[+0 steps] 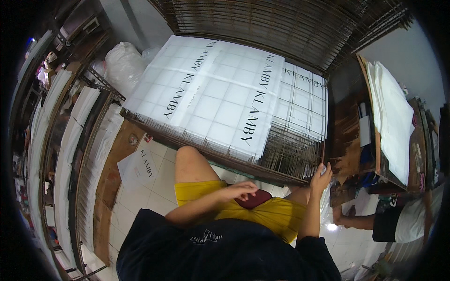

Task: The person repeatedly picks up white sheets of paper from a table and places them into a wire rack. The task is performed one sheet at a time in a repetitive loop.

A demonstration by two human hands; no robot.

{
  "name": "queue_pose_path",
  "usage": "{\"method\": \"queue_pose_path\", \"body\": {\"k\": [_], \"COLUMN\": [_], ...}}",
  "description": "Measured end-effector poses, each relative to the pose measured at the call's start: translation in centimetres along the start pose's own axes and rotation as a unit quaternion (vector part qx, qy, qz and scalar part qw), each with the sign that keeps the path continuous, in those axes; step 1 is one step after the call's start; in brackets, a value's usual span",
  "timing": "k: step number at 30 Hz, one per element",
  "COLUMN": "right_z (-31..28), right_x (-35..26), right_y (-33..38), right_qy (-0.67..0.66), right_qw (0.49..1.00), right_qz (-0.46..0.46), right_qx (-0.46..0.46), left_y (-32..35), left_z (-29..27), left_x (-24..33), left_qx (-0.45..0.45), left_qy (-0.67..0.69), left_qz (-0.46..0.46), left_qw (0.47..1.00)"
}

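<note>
A wire drying rack [286,150] stands before me, its top mesh shelves bearing white printed plastic sheets [220,100] with large dark lettering. Some sheets overlap; on the right, one lies beneath wire mesh. My right hand [321,177] is curled at the rack's front right corner, gripping its frame; a small pale patch shows between the fingers, too small to make out. Over my lap is my left hand [241,191], its fingers loosely bent and apart, holding nothing that I can see. It is a little way from the rack's front edge.
Shelves with stacked white sheets [70,136] line the left side. One printed sheet [136,169] lies low beside them. A bulging white plastic bag [124,65] stands behind. Right of the rack, more white sheets [389,117] hang over a board. Another person's leg [358,221] shows at lower right.
</note>
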State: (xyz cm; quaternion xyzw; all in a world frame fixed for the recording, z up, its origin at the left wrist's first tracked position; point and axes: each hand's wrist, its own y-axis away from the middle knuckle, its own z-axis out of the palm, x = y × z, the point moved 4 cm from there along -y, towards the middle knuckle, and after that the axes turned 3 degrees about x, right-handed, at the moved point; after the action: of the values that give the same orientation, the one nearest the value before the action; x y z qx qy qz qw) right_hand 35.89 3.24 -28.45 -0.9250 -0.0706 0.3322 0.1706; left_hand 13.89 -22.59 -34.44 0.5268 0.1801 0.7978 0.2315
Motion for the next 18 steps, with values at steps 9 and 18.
{"method": "queue_pose_path", "body": {"k": [9,18], "right_z": [0.0,-1.0], "right_x": [1.5,1.4], "right_y": [-0.4,-0.3], "right_qy": [-0.010,0.030], "right_qw": [0.996,0.985], "right_qz": [0.068,0.131], "right_qx": [-0.056,-0.110], "left_y": [-5.7,-6.4], "left_z": [0.8,-0.1], "left_x": [-4.5,-5.6], "left_qx": [0.012,0.041], "left_qy": [-0.196,-0.143], "left_qz": [-0.038,-0.075], "left_qw": [0.980,0.986]}}
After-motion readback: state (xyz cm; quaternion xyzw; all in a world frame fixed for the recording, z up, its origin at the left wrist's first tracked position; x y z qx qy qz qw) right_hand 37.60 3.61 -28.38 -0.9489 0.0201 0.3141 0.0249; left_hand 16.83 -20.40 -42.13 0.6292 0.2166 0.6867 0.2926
